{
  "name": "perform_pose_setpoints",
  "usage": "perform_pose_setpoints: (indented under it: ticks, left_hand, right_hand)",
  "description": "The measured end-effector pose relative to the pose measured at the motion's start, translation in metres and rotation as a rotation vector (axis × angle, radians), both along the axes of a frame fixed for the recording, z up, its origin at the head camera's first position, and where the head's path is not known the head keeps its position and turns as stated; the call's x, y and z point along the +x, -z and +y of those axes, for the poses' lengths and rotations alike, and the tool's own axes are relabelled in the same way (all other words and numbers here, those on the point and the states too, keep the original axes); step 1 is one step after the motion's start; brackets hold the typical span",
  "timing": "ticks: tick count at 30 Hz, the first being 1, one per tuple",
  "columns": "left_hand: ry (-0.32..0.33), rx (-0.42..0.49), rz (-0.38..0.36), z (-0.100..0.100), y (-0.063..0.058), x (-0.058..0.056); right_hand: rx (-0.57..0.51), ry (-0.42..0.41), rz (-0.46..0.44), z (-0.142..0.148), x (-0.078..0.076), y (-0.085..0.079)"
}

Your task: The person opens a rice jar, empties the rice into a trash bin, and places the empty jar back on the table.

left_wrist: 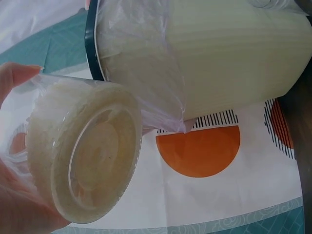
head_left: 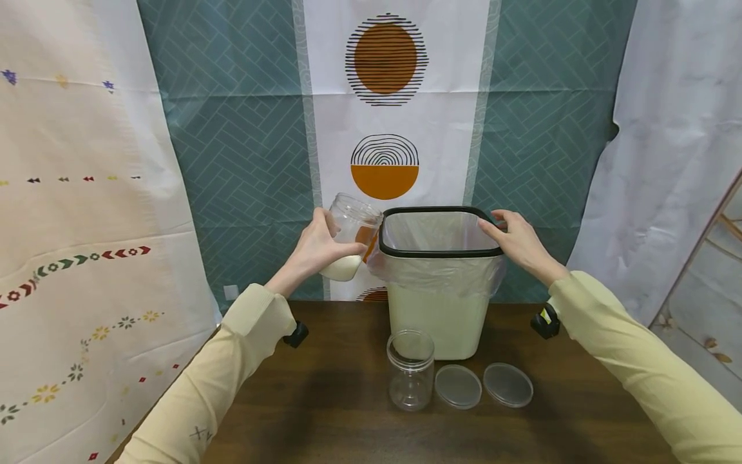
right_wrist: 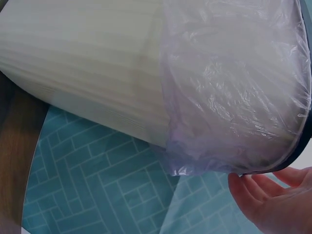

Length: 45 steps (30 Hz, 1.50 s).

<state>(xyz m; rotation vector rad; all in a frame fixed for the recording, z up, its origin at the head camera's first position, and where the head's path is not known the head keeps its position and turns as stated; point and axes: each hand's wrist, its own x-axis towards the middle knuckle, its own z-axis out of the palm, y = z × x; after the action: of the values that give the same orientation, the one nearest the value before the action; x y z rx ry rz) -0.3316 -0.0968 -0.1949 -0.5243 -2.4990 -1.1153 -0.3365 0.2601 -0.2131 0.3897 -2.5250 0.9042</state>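
Observation:
My left hand (head_left: 319, 248) grips a clear plastic jar (head_left: 352, 225) around its side. The jar tilts with its mouth toward the trash can, close by the rim. Whitish contents (head_left: 342, 267) lie at its lower end; the left wrist view shows the jar's base (left_wrist: 105, 156). At the can's right side, my right hand (head_left: 518, 241) holds the black rim (head_left: 440, 254), thumb over the top and fingers under the outer edge (right_wrist: 258, 192). The pale green trash can (head_left: 437, 322) stands upright, lined with a thin clear bag (head_left: 446, 274) folded over its rim.
A second clear jar (head_left: 410, 380) stands lidless on the brown wooden table (head_left: 324, 386), in front of the can. Two round clear lids, a left one (head_left: 458, 386) and a right one (head_left: 508, 385), lie beside it. Patterned cloth (head_left: 243, 129) hangs behind.

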Motion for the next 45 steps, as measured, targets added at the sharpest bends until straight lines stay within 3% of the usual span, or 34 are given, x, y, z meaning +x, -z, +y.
perform_pose_setpoints:
  ticks: [13,31,39,45]
  left_hand:
    - [0.007,-0.005,0.001,0.007,-0.007,-0.004]
    - [0.019,-0.065,0.026,0.013,-0.011,-0.014]
    - [-0.005,-0.122,0.03,0.012,-0.014,-0.02]
    - [-0.002,-0.15,0.077,0.011,-0.016,-0.024]
  right_hand:
    - [0.057,0.026,-0.055,-0.002,-0.006,-0.003]
    - [0.077,-0.001,-0.144,-0.002,-0.006,-0.002]
    - [0.055,0.0,-0.147,-0.001,-0.006,0.001]
    - [0.056,0.003,-0.131,-0.001,-0.006,0.002]
